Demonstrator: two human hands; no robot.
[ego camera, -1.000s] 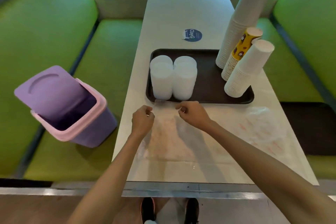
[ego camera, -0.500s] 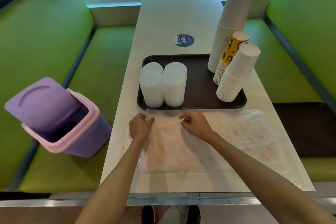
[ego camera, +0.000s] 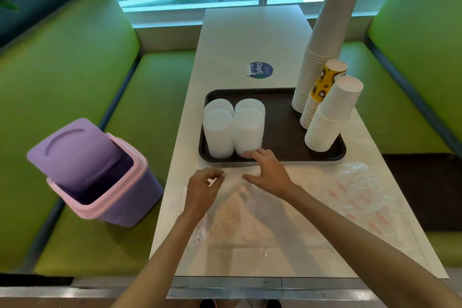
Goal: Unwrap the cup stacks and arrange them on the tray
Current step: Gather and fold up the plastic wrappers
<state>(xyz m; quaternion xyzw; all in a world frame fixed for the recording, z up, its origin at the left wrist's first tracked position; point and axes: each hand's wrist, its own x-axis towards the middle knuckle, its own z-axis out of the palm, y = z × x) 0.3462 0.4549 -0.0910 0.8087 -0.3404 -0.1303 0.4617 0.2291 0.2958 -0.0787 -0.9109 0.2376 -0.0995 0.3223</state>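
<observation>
Head view, left hand [ego camera: 203, 189]: fingers curled above the clear wrapper [ego camera: 250, 220]; cannot tell whether they pinch it.
Right hand [ego camera: 268, 174]: fingers spread apart, forefinger at the tray [ego camera: 282, 127] near rim.
White cup stacks [ego camera: 233, 130]: upright on the tray, just beyond the right fingertips.
Paper cup stacks [ego camera: 327, 117]: leaning, well right of the fingers.

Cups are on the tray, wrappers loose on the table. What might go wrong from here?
The right hand is at the base of the white plastic cup stacks by the tray's near edge; a nudge could tip them. The tall paper cup stack stands at the tray's right rim; a jolt might topple it. The clear wrapper lies near the table's left edge and may slip off.
</observation>
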